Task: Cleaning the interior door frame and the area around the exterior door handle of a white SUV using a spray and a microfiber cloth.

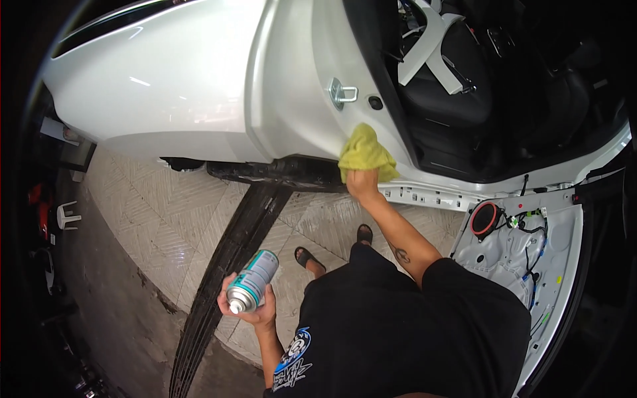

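Note:
My left hand [265, 316] is wrapped round a silver and teal aerosol can [254, 278], held tilted at waist height with its white nozzle end toward me. With my right arm stretched forward, my right hand [362, 184] grips a bunched yellow-green cloth [365, 151]. That cloth lies against the white car's door jamb [318, 126], low by the sill, and covers part of my fingers. Just above it on the jamb are a metal door striker [342, 93] and a round black plug [375, 103].
On the right stands an open car door [511, 265] without its inner panel, its red-rimmed speaker [485, 220] and wiring exposed. White trim pieces [431, 50] lie on a seat. A dark ribbed strip [225, 285] crosses the tiled floor. A white stool [67, 215] stands far left.

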`<move>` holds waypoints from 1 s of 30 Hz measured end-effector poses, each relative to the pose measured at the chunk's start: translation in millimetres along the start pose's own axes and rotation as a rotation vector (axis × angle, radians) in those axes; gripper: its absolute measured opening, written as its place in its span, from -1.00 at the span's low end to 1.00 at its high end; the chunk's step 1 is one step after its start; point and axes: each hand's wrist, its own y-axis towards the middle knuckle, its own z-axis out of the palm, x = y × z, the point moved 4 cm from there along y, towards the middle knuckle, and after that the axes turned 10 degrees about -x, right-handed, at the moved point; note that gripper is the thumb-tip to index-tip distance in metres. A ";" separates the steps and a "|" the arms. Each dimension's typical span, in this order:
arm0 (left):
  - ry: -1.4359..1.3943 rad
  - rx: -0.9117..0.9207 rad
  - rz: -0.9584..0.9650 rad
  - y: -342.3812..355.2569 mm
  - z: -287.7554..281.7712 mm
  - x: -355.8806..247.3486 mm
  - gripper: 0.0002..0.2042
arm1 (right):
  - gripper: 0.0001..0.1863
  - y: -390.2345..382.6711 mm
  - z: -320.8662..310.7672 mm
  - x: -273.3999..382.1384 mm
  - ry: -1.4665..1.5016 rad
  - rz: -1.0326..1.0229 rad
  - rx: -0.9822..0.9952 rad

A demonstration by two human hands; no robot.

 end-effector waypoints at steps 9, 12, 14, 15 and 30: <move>-0.206 0.046 0.111 26.3 59.4 -10.4 0.02 | -0.70 36.5 -35.5 8.4 0.180 0.078 -0.148; -0.166 0.122 0.130 30.4 74.3 -17.0 0.02 | -0.68 17.9 -4.1 29.3 0.096 -0.151 0.027; -0.115 0.166 0.147 30.5 76.1 -20.8 0.00 | -0.67 3.2 4.3 -1.8 0.121 0.006 0.000; -0.157 0.156 0.170 29.6 75.3 -22.3 -0.01 | -0.66 -3.9 2.8 -27.6 0.092 0.057 -0.058; 0.026 0.246 0.070 -22.7 84.2 -58.9 -0.01 | -0.25 -58.0 -0.1 -173.3 1.210 2.247 -0.607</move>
